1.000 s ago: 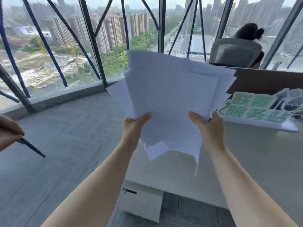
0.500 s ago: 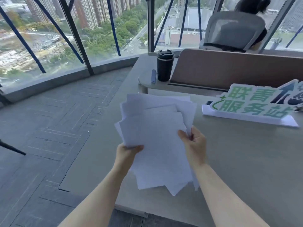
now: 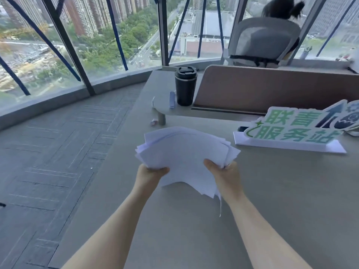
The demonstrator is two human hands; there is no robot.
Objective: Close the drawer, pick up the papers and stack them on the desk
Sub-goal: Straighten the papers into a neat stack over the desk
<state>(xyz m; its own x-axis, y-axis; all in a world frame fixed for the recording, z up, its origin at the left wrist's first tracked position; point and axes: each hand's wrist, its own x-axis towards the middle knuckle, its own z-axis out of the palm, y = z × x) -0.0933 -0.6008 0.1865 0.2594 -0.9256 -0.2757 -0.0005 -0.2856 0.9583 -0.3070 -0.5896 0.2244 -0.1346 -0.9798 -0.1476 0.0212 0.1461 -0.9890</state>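
- Both hands grip one sheaf of papers (image 3: 184, 154): the left hand (image 3: 149, 174) pinches its near left corner, the right hand (image 3: 223, 171) its near right side, thumbs on top.
- A second ago the sheaf was held upright and fanned against the window; half a second ago it had tipped forward over the surface (image 3: 281, 200). Now it lies nearly flat and low, ahead of the hands.
- The sheets are bunched closer than before but not squared: edges stagger at the far left corner, and loose corners droop between the wrists.
- Whether the far edge touches the surface, I cannot tell; the near part bows up, clear of it.
- The drawer is out of view, so its state is unknown here.
- Judgement: pick-up is done and the set-down is under way; what remains is lowering, letting go, and likely tapping the edges even.
- The sign (image 3: 291, 129) beyond the right hand and the cup (image 3: 185, 86) farther ahead stand well apart from the landing spot.
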